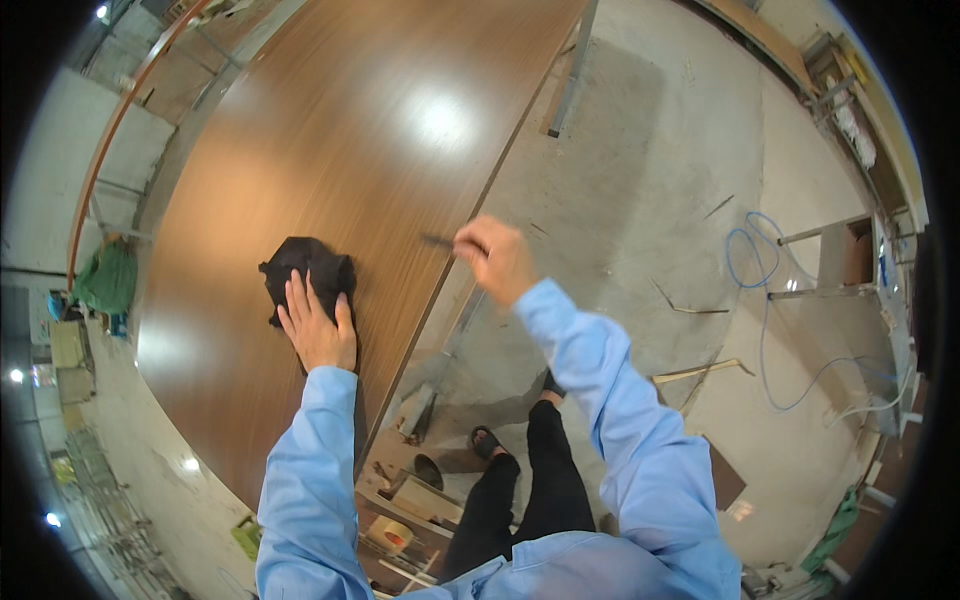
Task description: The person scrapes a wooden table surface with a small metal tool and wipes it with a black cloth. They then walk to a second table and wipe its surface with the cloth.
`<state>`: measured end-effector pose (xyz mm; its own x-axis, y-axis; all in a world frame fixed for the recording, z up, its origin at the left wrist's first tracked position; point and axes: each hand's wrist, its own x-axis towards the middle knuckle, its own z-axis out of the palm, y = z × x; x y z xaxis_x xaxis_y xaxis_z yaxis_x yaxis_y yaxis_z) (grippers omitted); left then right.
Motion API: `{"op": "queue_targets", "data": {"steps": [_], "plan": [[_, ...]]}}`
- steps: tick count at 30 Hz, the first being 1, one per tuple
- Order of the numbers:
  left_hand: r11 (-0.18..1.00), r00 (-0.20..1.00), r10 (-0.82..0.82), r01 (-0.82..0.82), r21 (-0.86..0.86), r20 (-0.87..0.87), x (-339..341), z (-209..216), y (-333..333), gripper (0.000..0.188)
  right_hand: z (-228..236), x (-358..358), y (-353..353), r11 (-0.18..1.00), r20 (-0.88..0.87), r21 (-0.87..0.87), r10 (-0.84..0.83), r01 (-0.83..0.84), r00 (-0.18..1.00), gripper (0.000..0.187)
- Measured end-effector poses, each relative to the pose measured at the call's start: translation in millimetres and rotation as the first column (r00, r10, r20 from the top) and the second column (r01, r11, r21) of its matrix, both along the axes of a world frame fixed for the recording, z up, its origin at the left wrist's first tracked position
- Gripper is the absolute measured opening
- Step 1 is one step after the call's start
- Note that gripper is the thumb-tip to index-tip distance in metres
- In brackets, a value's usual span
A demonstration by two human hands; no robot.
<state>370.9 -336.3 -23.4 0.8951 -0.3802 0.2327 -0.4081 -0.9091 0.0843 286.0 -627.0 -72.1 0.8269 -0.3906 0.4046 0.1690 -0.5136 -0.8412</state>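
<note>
My left hand (318, 325) lies flat with its fingers spread on a crumpled black cloth (300, 257), which rests on a long brown wood-grain tabletop (330, 130). Just over the right-hand edge of that top, my right hand (495, 257) is closed around a thin dark tool (437, 241). The tool's short tip points left above the wood. Motion blurs it, and my fingers hide the rest, so its exact kind does not show.
A metal table leg (572, 85) stands at the far end. Below the near edge, a shelf holds a tape roll (390, 535) and a box. A blue hose (752, 250) and bent strips (700, 372) lie on the concrete floor to the right. At left hangs green cloth (105, 277).
</note>
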Motion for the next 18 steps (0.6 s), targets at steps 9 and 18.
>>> {"op": "queue_targets", "data": {"steps": [9, 18], "plan": [[0.911, 0.905, -0.409, 0.399, -0.101, -0.117, -24, 27, -12, 0.071, 3, 0, -151, 0.806, -0.15, 0.407, -0.405, 0.43, 0.902, 0.011], [0.931, 0.92, -0.338, 0.358, 0.074, -0.2, 8, 17, -210, 0.081, -88, -152, -73, 0.594, -0.553, 0.568, -0.239, 0.57, 0.799, 0.01]]}}
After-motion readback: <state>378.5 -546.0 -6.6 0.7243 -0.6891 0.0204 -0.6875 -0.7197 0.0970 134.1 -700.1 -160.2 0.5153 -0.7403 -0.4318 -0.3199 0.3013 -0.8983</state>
